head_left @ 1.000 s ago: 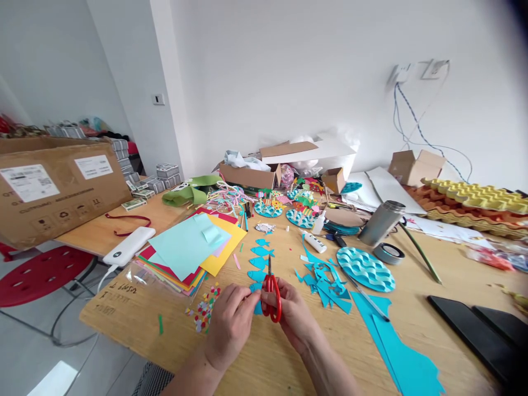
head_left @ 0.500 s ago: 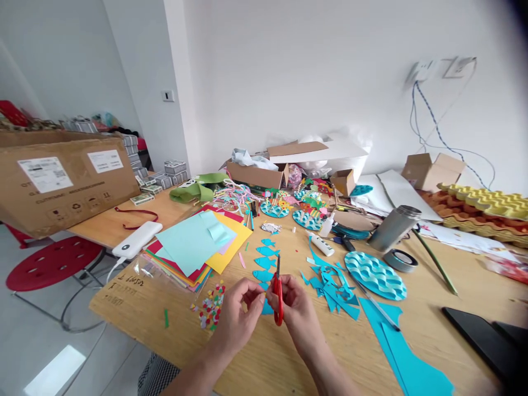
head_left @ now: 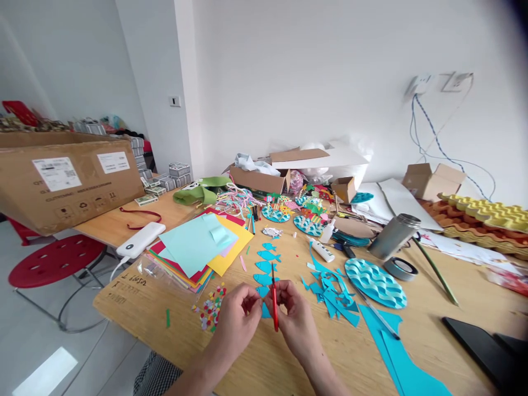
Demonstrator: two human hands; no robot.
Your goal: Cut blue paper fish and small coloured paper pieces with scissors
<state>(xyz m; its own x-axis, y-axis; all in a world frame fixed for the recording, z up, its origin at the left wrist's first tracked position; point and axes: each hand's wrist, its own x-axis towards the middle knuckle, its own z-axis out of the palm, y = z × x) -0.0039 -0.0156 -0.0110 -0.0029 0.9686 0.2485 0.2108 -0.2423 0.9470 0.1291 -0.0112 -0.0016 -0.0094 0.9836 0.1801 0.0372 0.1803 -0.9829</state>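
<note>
Left hand [head_left: 239,312]: fingers curled narrow, any contents unclear. Right hand [head_left: 293,309]: gripping red scissors [head_left: 275,305], blades pointing away, beside the left.

On my feed a pale wooden table [head_left: 185,342] carries everything near me. I see a column of blue paper fish [head_left: 264,267] lying on it, with coloured dots [head_left: 209,309] scattered to their left and stacked coloured sheets [head_left: 192,242] beyond the dots. To the right of the fish I have blue offcuts [head_left: 339,303], then a wavy disc [head_left: 375,282], a roll of tape [head_left: 401,268] and a metal flask [head_left: 394,237].
</note>
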